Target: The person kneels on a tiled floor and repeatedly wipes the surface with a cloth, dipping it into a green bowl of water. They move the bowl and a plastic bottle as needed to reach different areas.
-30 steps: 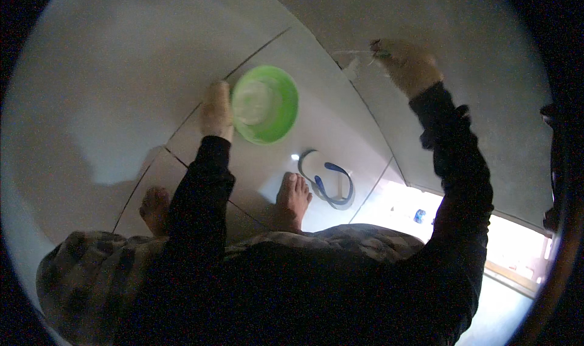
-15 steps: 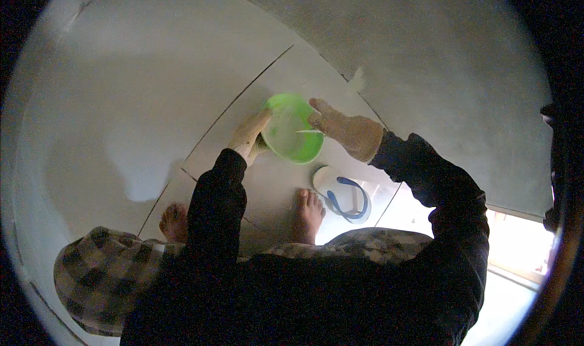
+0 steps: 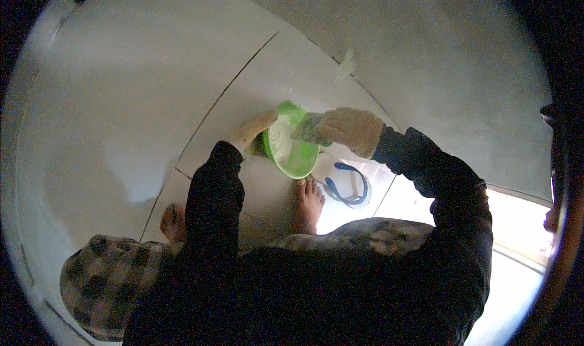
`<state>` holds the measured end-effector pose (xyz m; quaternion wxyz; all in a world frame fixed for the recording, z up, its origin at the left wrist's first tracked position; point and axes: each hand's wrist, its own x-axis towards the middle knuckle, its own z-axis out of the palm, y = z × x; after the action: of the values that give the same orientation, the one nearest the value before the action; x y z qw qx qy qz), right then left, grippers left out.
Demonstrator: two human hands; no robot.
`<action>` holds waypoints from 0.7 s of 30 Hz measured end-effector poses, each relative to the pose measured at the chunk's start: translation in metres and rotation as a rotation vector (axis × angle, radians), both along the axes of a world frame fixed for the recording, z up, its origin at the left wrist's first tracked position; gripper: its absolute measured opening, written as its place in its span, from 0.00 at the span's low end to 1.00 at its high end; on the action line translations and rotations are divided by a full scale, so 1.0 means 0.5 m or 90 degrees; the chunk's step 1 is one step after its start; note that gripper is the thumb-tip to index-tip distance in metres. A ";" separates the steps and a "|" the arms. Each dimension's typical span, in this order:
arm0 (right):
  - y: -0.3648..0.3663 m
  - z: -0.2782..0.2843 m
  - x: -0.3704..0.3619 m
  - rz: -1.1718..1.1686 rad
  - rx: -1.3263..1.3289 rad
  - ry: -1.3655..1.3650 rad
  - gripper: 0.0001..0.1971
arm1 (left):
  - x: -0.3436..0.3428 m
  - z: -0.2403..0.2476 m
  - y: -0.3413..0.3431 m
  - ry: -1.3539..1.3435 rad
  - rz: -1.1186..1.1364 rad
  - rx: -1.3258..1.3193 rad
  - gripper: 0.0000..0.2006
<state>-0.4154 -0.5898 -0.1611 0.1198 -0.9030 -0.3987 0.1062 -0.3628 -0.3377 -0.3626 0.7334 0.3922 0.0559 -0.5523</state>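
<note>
A light-green plastic bowl is above the tiled floor, tilted, with whitish paste inside. My left hand grips its left side, the thumb by the rim and the other fingers partly hidden behind it. My right hand is closed around a flat, greyish scraper. Its broad blade reaches over the bowl's right side, toward the paste. Both hands look pale and coated or gloved; the blur hides which.
A white flip-flop with blue straps lies right of my bare foot. A grey wall rises at the upper right, with a pale smear near its base. Bright light enters through an opening at the lower right.
The bowl has tilted and shifted slightly toward me. My right hand has turned, so the scraper's blade now shows broad side up over the bowl instead of as a thin edge.
</note>
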 end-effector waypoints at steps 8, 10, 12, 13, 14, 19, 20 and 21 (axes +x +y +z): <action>0.004 -0.067 0.029 0.236 0.013 -0.133 0.15 | -0.020 0.118 0.059 -0.139 -0.055 0.069 0.30; 0.014 -0.087 0.030 0.277 -0.034 -0.102 0.14 | -0.029 0.118 0.065 -0.146 -0.046 0.067 0.29; 0.028 -0.098 0.031 0.308 -0.027 -0.118 0.14 | -0.036 0.119 0.062 -0.153 -0.032 0.061 0.28; 0.035 -0.100 0.028 0.330 -0.042 -0.117 0.14 | -0.037 0.121 0.057 -0.155 -0.021 0.057 0.27; 0.045 -0.101 0.032 0.340 0.012 -0.150 0.11 | -0.040 0.125 0.051 -0.158 -0.011 0.056 0.26; 0.062 -0.079 0.021 0.002 -0.247 0.118 0.10 | -0.031 0.157 0.017 -0.162 0.065 0.038 0.24; 0.063 -0.074 0.013 -0.064 -0.285 0.122 0.10 | -0.028 0.164 0.013 -0.159 0.080 0.037 0.23; 0.061 -0.066 0.007 -0.103 -0.266 0.086 0.11 | -0.023 0.173 0.008 -0.155 0.096 0.033 0.22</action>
<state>-0.4118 -0.5593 -0.1941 -0.0353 -0.9282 -0.2852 0.2364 -0.3744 -0.3336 -0.2762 0.7637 0.4701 0.0100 -0.4423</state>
